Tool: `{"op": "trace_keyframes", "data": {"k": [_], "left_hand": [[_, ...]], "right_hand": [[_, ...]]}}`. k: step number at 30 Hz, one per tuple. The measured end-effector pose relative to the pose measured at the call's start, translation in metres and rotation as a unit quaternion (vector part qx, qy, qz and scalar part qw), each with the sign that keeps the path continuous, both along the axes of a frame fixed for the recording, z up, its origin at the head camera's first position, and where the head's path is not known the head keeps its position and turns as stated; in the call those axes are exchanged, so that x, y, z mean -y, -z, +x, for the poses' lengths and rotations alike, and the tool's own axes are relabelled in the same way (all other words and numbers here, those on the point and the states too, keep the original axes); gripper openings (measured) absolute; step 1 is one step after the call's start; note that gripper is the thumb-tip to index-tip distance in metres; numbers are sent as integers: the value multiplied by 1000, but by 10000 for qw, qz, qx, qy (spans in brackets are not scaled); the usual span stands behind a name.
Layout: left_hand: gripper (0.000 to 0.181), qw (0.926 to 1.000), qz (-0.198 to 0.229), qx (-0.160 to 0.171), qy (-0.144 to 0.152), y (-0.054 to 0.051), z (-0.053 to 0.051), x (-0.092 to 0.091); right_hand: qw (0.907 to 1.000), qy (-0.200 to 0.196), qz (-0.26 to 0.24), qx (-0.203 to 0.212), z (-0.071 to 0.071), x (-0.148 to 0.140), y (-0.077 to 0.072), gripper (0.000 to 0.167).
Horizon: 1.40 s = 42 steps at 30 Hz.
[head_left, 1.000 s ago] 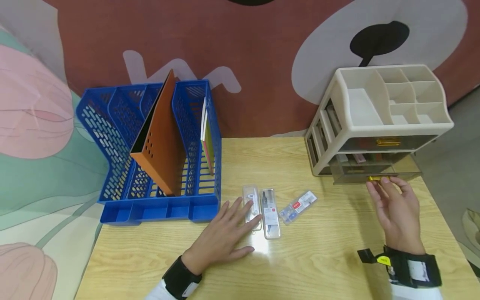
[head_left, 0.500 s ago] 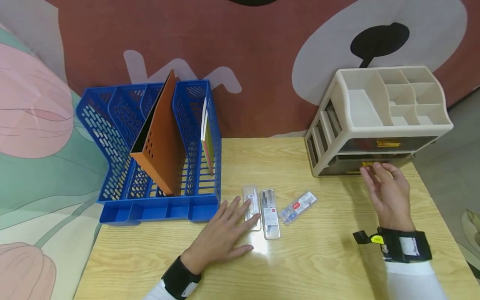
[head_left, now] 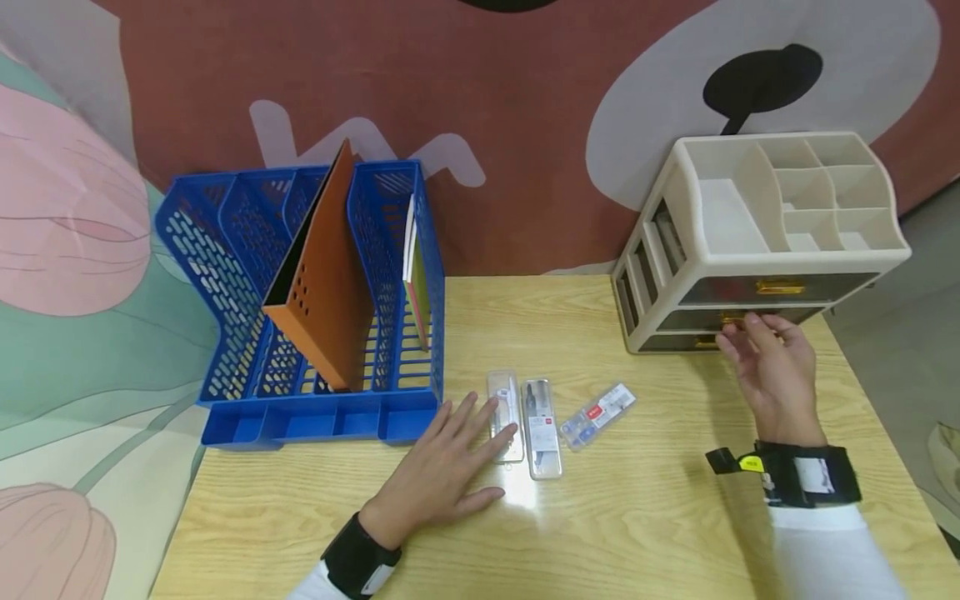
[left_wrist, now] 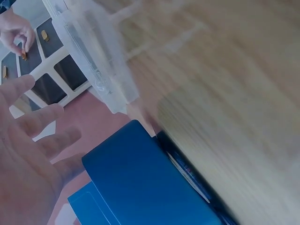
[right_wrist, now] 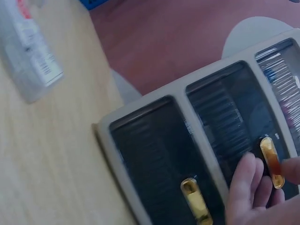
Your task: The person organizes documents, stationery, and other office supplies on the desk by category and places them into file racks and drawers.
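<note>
At the white desktop drawer unit (head_left: 690, 217), my right hand (head_left: 780, 383) pinches the gold handle (right_wrist: 271, 161) of the middle drawer (head_left: 693, 320), which sits flush in the frame. Thumb and fingers lie on either side of that handle in the right wrist view. My left hand (head_left: 438, 475) is spread, palm down, its fingertips over the edge of a slim clear plastic case (head_left: 504, 392); whether they touch it cannot be made out. Beside that case lies a second clear case (head_left: 542, 429) with a dark slender item inside. A third clear case (head_left: 597, 415) with a red-and-white label lies angled to the right.
A blue file rack (head_left: 315, 408) stands at the left, with an orange folder (head_left: 330, 283) and thin booklets (head_left: 415, 275) in it. Open compartments (head_left: 806, 192) top the drawer unit. The wooden table (head_left: 600, 517) ends at the right beside the unit.
My right hand has moved forward, pushing the middle drawer from pulled out to fully in. The left hand and the clear cases have stayed nearly in place.
</note>
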<state>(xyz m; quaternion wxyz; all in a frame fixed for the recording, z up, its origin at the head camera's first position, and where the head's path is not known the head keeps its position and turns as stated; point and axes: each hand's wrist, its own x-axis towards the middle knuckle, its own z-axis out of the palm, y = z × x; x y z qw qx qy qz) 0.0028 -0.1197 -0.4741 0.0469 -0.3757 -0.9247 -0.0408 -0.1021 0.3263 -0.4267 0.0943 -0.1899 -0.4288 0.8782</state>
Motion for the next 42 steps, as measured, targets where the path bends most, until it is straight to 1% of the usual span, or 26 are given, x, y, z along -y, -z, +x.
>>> {"op": "trace_keyframes", "data": {"k": [4,6,9,11,12,13,14,16,18,20,23,26,31,36,42], "left_hand": [[76,10000,-19,-5,-23,0,0,0],[76,10000,-26,-14,-41,0,-1,0],[77,10000,-25,-24,-82,0,-3,0],[77,9999,20,-40,-108,0,-4,1],[77,9999,38,-54,-115,0,-6,1],[77,9999,76,-80,-119,0,-7,1],[77,9998,108,-109,-125,-1,-8,1],[76,9997,169,-144,-134,-1,-12,0],[76,9996,209,-122,-160,-2,-14,-1],[75,9996,199,-39,-217,-4,-16,-3],[76,9995,174,-7,-267,-6,-19,-6],[77,9993,226,-110,-273,-9,-23,-9],[78,9987,335,-269,-282,-11,-30,-13],[77,9987,313,-179,-357,-14,-36,-16],[76,9981,327,-137,-505,-14,-42,-16]], "right_hand": [[9995,150,277,51,6,1,8,26],[9988,315,304,228,8,1,13,25],[9975,387,100,578,10,0,20,17],[9963,299,-16,807,11,-1,25,12],[9960,195,-91,865,11,-1,27,9],[9958,89,-232,885,11,-1,30,6],[9954,-25,-371,888,11,-1,32,6],[9937,-276,-757,773,9,-1,35,10],[9887,-442,-1255,696,7,-2,38,15],[9832,-538,-1628,633,4,-1,40,22],[9779,-505,-1926,638,1,-1,42,21],[9786,-513,-1899,601,1,-1,44,19],[9848,-585,-1524,593,3,-3,45,18],[9888,-614,-1227,593,10,-4,45,15],[9908,-585,-1054,609,22,-6,46,10]]}}
